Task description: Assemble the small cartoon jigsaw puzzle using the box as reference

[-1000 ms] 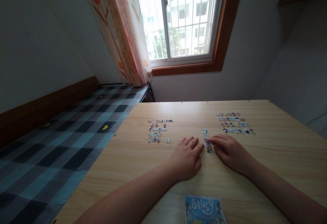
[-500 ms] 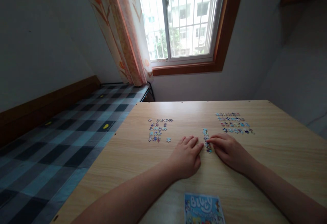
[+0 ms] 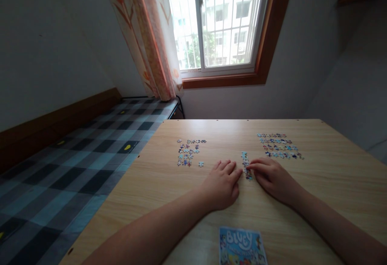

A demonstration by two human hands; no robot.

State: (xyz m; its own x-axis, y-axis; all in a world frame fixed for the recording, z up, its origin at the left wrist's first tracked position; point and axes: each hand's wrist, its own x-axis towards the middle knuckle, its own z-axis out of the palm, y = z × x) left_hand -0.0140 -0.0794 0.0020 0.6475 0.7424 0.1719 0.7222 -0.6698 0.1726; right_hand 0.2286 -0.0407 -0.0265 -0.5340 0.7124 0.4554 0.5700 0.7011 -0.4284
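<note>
A narrow upright strip of joined jigsaw puzzle pieces (image 3: 244, 158) lies on the wooden table between my hands. My left hand (image 3: 222, 184) rests flat, fingers spread, with its index fingertip at the strip's left edge. From the right, my right hand (image 3: 269, 176) has its fingertips drawn together on a puzzle piece in the middle of the strip, partly covering it. Left of my hands, loose puzzle pieces (image 3: 185, 157) lie in short rows, with a single light-blue piece (image 3: 201, 164) apart from them. More rows of puzzle pieces (image 3: 279, 146) lie beyond my right hand.
A blue picture card marked "Bluey" (image 3: 242, 247) lies near me on the table (image 3: 151, 200). Left of the table is a bed with a checked cover (image 3: 99, 156). A curtain (image 3: 151, 43) and a barred window (image 3: 226, 27) are beyond the far edge.
The view has shifted slightly. Both hands stay in nearly the same place at the strip, and the pieces show no clear movement.
</note>
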